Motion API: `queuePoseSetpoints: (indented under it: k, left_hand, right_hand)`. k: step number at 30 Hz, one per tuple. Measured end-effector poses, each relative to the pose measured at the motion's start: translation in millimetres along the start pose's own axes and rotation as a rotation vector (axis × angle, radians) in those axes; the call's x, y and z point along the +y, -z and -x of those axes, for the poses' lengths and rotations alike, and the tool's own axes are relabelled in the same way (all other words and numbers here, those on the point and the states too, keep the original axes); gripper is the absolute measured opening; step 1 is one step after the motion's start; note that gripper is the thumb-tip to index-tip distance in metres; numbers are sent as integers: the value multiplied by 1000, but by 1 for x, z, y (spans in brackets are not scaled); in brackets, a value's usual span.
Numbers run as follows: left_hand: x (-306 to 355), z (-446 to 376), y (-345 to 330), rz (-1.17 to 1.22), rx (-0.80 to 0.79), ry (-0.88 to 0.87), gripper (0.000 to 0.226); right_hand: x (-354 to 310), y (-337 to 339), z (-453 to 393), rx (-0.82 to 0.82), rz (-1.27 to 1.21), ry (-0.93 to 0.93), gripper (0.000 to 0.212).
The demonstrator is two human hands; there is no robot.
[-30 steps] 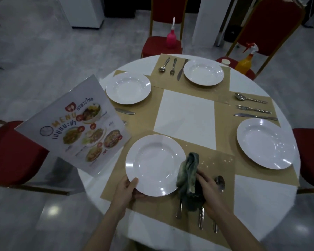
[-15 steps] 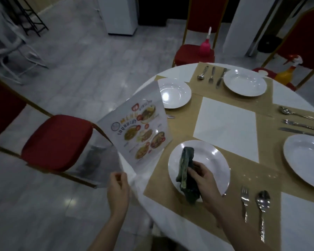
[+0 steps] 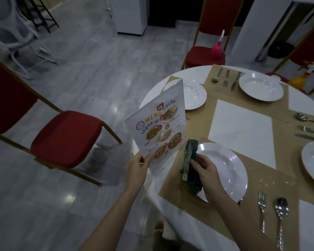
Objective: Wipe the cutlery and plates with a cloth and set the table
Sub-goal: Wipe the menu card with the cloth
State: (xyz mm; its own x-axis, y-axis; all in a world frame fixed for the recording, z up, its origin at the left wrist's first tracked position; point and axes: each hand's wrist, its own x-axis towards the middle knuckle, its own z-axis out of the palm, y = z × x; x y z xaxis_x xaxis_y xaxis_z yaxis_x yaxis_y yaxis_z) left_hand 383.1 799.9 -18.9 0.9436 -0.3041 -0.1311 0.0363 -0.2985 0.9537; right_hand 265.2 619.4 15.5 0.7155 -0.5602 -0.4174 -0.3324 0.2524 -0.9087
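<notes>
1. Our left hand (image 3: 138, 167) pinched the menu card's (image 3: 158, 124) lower corner, holding it upright beside the table (image 3: 170, 211).
2. Our right hand (image 3: 206, 175) gripped the dark cloth (image 3: 188, 160), fingers curled round it, over the nearest plate's (image 3: 225, 171) left rim.

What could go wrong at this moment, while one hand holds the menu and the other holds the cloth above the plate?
1. The left hand grips the menu only at its lower corner, beyond the table edge; it may slip and fall to the floor.
2. The menu stands close to the cloth in the right hand; the cloth may smear it.
3. The near plate lies under the right hand; a careless move could push it toward the fork.
</notes>
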Motion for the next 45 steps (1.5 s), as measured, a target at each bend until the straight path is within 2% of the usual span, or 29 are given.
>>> queuePoseSetpoints:
  k: [2,5,7,13,20,23,28,34,38,41,43,45]
  left_hand:
    - [0,0,1,38,36,-27,12]
    - [-2,4,2,45,84,-23,4]
    - [-5,8,2,33,111,-25,13]
    - [18,11,10,180,251,-37,17]
    - [55,-11,25,249,301,-56,24]
    - [67,-9,27,260,250,-68,25]
    - [106,1,10,304,129,-124,23]
    - [141,24,-43,349,-21,-161,25]
    - [148,45,-80,382,-90,-116,25]
    - [152,56,-103,378,-128,-80,26]
    - [156,60,-118,371,-113,-85,26]
    - [159,62,-128,382,-71,-96,25]
  right_hand:
    - [1,1,3,11,1,0,26]
    - [2,1,6,16,2,5,23]
    - [2,1,9,15,4,9,23]
    - [-3,-3,14,4,-15,29,25]
    - [-36,-4,15,41,24,166,27]
    - [-56,0,17,22,49,274,24]
    - [-85,10,18,54,239,507,25]
    - [-121,24,16,302,618,881,37]
    - [-134,47,6,491,871,1007,36]
    - [-146,68,-10,611,964,1022,34]
    - [-144,75,-16,616,1015,1044,35]
    - [-129,77,-12,477,1089,1149,39]
